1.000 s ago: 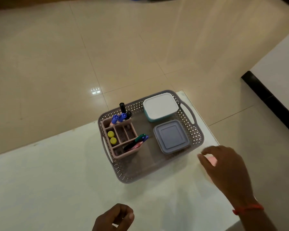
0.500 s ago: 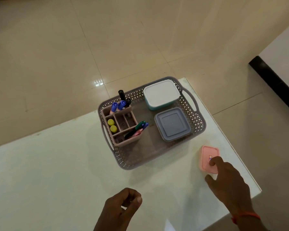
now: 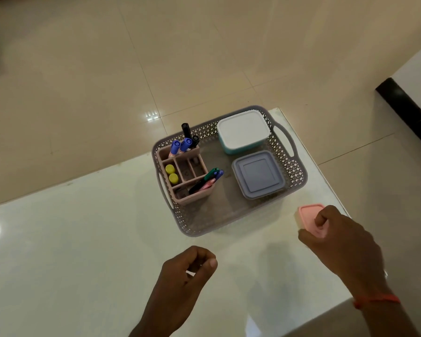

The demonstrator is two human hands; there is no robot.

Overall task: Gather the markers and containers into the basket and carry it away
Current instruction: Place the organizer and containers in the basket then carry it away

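Grey lattice basket [image 3: 231,223] on the far right part of the white tabletop [image 3: 71,251], handles at left and right ends

Inside, at the left: pink divided organizer [image 3: 192,197], standing upright
- two blue-capped markers [image 3: 180,145] and two black markers [image 3: 188,132] upright in its far compartment
- two yellow caps [image 3: 171,173] showing in the left middle compartment
- a few pens [image 3: 208,180], green, blue and pink, leaning to the right out of the near compartment

Inside, at the right:
- white-lidded teal container [image 3: 242,130] in the far corner
- grey-lidded square container [image 3: 258,175] just near of it, close to touching; cannot tell whether in contact

Outside the basket, just to the right of its near right corner: small pink-lidded container [image 3: 308,214], close to the right edge of the tabletop
- right hand [image 3: 338,244] on it, grip closed around the pink-lidded container, thumb at the near left side, fingertips curled over the lid
- cannot tell whether lifted or resting on the tabletop
- orange thread band [image 3: 377,300] around the right wrist

Left hand [image 3: 182,276] over the near middle of the tabletop, grip loosely clenched, fingers curled toward the thumb, holding nothing visible, well apart from the basket

Beige tiled floor [image 3: 107,69] beyond the far edge of the tabletop
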